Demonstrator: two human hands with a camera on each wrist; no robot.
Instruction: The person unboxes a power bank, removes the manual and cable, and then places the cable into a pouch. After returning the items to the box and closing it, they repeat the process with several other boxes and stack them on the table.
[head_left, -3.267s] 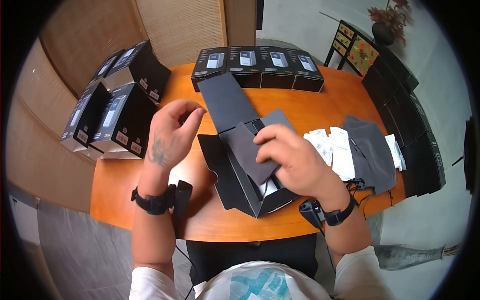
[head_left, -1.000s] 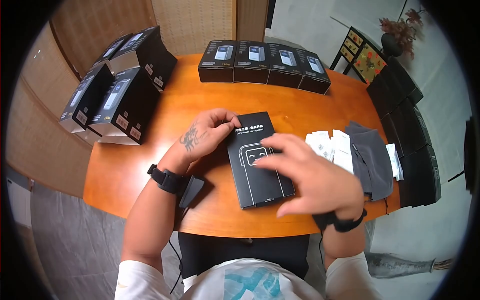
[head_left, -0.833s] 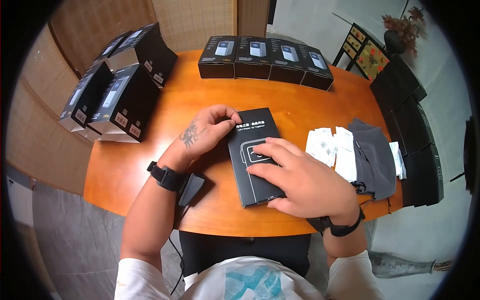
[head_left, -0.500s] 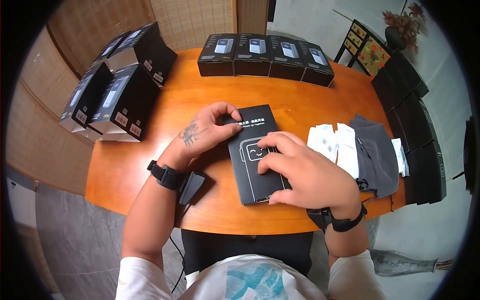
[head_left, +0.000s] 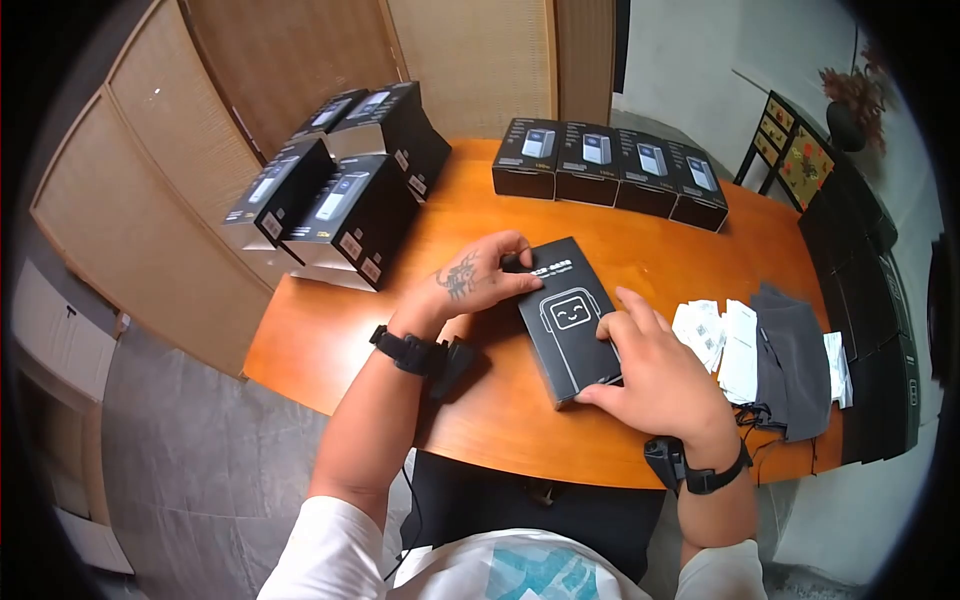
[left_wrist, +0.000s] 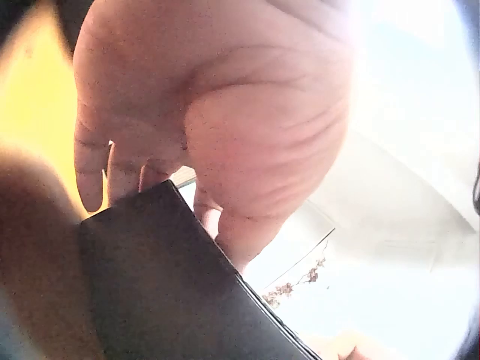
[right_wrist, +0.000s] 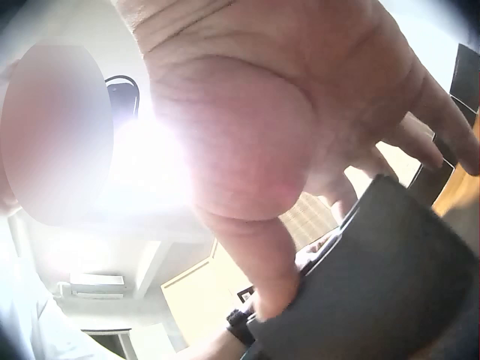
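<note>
A black carton (head_left: 565,345) with a smiling-face line drawing and white lettering lies closed on the wooden table. My left hand (head_left: 475,275) grips its far left corner, with the thumb along the upper edge and the fingers bent round the end. On the other side, my right hand (head_left: 665,375) holds the carton with its thumb at the near corner and its fingers at the right edge. The left wrist view has the carton's dark side (left_wrist: 165,270) below the palm; the right wrist view shows the thumb against its edge (right_wrist: 375,277).
Several printed black boxes (head_left: 590,185) stand in a row at the back, and more boxes (head_left: 350,215) are at the left. Paper packets (head_left: 738,350) and dark grey cloth pouches (head_left: 795,365) lie at the right, beside stacked black boxes (head_left: 870,330).
The carton stood open earlier, with a grey pouch in my right hand over it; now it is closed. My right hand has shifted from its top to its side. The head view has turned left.
</note>
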